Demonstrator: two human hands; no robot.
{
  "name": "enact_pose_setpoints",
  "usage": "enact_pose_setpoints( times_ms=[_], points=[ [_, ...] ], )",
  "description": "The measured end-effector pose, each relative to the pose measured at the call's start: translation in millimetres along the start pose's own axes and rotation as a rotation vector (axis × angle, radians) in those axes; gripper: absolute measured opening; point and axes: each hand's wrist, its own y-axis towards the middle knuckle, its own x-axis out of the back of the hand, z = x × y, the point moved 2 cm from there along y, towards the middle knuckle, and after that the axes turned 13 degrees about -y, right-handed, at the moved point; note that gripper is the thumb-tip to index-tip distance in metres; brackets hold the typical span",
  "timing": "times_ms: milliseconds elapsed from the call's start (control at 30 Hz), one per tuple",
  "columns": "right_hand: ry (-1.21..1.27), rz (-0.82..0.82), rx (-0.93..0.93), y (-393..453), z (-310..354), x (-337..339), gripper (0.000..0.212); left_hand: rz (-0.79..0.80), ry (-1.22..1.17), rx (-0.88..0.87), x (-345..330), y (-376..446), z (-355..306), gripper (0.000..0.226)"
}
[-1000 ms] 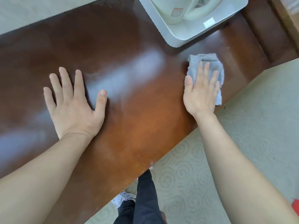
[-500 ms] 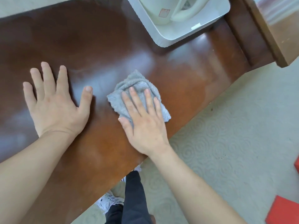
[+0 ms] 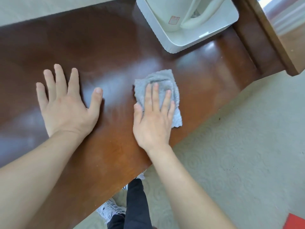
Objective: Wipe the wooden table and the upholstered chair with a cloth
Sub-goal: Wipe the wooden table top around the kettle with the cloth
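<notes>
A glossy dark-brown wooden table [image 3: 105, 47] fills the upper left of the head view. A folded grey cloth [image 3: 158, 81] lies on it near the front edge. My right hand [image 3: 153, 116] presses flat on the cloth with straight fingers. My left hand [image 3: 66, 103] rests flat on the tabletop, fingers spread, a short way left of the cloth. No upholstered chair is in view.
A white tray [image 3: 173, 45] holding a cream electric kettle [image 3: 178, 12] stands at the back right of the table. A lighter wooden cabinet edge [image 3: 280, 47] rises at the far right. Pale patterned carpet [image 3: 239, 154] lies below, with my leg and shoe [image 3: 112, 210] and something red [image 3: 295, 222].
My right hand slid the cloth from the table's right end leftward to the middle, then slightly back to the right. My left hand has stayed flat on the table.
</notes>
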Motion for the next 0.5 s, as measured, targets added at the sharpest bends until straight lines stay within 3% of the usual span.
enact_pose_setpoints(
  times_ms=[100, 200, 367, 500],
  points=[
    [-0.032, -0.003, 0.247, -29.2, 37.0, 0.4, 0.062, -0.003, -0.006, -0.011, -0.2, 1.5, -1.0, 0.086],
    [-0.067, 0.026, 0.427, 9.5, 17.5, 3.3, 0.061, -0.019, 0.001, -0.009, -1.5, 0.1, 2.0, 0.086],
    [-0.053, 0.054, 0.091, 114.9, -5.4, 9.4, 0.062, -0.006, 0.025, -0.005, -2.3, 0.6, 2.4, 0.087],
    [-0.01, 0.012, 0.165, 78.9, 13.6, 6.8, 0.062, -0.018, 0.011, -0.009, 0.0, 1.2, 0.0, 0.087]
  ],
)
